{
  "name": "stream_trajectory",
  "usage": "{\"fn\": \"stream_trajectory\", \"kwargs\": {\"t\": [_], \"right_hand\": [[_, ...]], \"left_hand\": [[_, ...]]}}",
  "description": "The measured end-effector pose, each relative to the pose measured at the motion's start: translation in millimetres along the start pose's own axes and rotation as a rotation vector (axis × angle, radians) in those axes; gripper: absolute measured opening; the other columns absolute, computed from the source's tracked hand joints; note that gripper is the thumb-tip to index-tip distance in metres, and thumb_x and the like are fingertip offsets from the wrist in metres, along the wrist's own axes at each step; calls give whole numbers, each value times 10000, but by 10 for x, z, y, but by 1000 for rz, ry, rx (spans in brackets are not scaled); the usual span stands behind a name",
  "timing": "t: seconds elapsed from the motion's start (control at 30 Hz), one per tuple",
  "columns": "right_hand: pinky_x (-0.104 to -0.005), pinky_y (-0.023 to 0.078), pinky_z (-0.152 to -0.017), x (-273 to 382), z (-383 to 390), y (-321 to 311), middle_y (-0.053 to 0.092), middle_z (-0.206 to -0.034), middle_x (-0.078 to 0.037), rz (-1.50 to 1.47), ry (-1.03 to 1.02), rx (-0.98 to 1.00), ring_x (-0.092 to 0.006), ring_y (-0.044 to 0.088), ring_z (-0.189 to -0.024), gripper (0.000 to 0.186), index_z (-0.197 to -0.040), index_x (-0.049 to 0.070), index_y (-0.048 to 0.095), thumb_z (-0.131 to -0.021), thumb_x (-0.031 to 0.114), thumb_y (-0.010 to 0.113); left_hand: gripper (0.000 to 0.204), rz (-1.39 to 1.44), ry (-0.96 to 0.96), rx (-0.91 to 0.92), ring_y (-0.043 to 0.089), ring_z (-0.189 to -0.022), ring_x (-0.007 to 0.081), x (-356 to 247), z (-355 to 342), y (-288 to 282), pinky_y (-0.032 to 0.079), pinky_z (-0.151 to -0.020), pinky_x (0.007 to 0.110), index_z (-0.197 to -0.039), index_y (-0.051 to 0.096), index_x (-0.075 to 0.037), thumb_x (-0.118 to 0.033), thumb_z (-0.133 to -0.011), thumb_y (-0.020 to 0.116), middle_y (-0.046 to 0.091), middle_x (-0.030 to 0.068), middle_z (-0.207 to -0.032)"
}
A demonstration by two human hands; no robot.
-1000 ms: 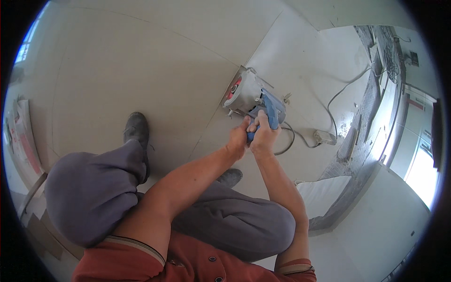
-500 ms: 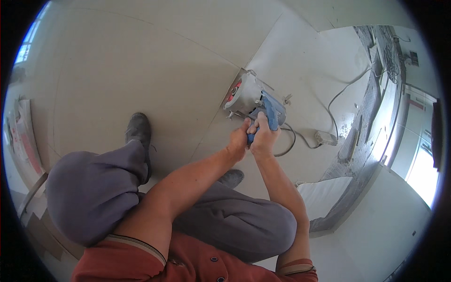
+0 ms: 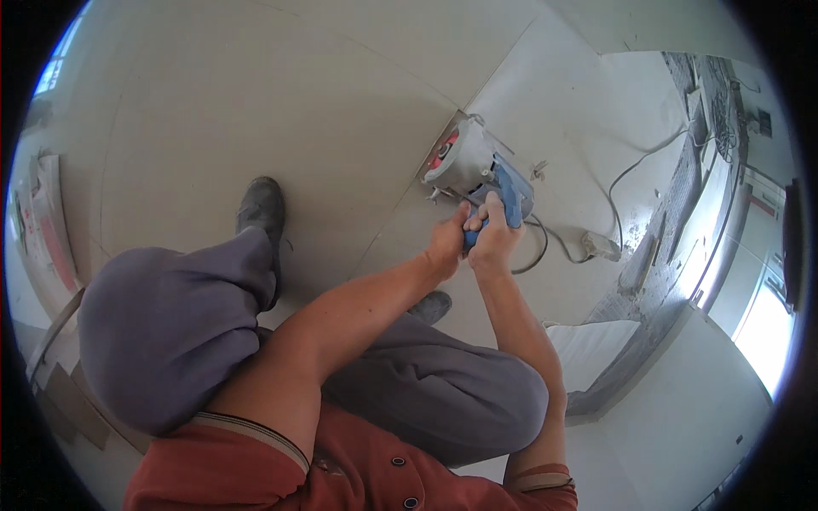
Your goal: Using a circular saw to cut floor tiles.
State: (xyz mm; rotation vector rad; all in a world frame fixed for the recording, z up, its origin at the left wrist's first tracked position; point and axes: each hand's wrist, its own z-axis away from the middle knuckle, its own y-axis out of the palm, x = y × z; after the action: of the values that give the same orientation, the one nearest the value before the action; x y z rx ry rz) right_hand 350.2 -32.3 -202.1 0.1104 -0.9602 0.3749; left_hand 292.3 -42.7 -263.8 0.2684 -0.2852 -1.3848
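Note:
A handheld tile saw [image 3: 464, 166] rests on the tiled floor, with a dusty silver guard, a red-centred disc and a blue motor body. Its base plate lies along a seam between tiles. My right hand [image 3: 497, 232] is closed around the blue rear handle. My left hand [image 3: 446, 246] is closed against the near end of the same handle, beside the right one; its fingers are partly hidden. From the back of the saw a dark power cord [image 3: 545, 247] loops onto the floor.
Right of the saw, a whitish block-shaped object [image 3: 601, 246] lies by the cord. Farther right runs a rough, broken strip [image 3: 656, 247] with debris, next to a loose pale sheet [image 3: 590, 349]. My shoe [image 3: 261, 209] stands left of the saw. Wrapped material [image 3: 49, 217] sits at the far left.
The whole view has shifted a little, so saw, hands and floor all appear farther right. Against the floor seam the saw looks unmoved, and both hands keep their grip.

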Motion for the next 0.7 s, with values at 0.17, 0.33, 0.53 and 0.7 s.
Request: {"fn": "stream_trajectory", "kwargs": {"t": [0.17, 0.33, 0.53, 0.7], "right_hand": [[-284, 416, -444, 41, 25, 67, 490, -561, -25, -12, 25, 3, -117, 462, -438, 188, -703, 29, 525, -872, 56, 602], [-287, 416, -442, 16, -2, 3, 497, -563, -30, -25, 9, 8, -115, 465, -442, 188, -703, 26, 526, -874, 55, 599], [-285, 416, -439, -18, -26, -12, 499, -561, -32, 15, -17, -2, -116, 462, -434, 178, -713, 12, 535, -876, 49, 597], [-296, 426, -441, -37, -36, -26, 485, -586, -25, 48, -7, 11, -124, 468, -447, 171, -730, 46, 535, -878, 96, 604]], "left_hand": [[370, 53, -42, 92, 556, -731, 154, 11, -87, -116, 466, -645, 340, -903, 617, -69, -436, -935, 587, 593, 28, -836], [398, 64, 35, 11, 506, -613, 143, 56, -86, -14, 386, -500, 335, -849, 607, -75, -467, -918, 594, 572, 31, -772], [392, 77, 19, 76, 529, -634, 148, 76, -152, -74, 397, -503, 341, -868, 613, -59, -447, -916, 600, 594, 45, -799], [385, 29, 4, 42, 530, -635, 145, 56, -149, -67, 390, -502, 336, -864, 614, -61, -441, -920, 594, 587, 35, -790]]}}
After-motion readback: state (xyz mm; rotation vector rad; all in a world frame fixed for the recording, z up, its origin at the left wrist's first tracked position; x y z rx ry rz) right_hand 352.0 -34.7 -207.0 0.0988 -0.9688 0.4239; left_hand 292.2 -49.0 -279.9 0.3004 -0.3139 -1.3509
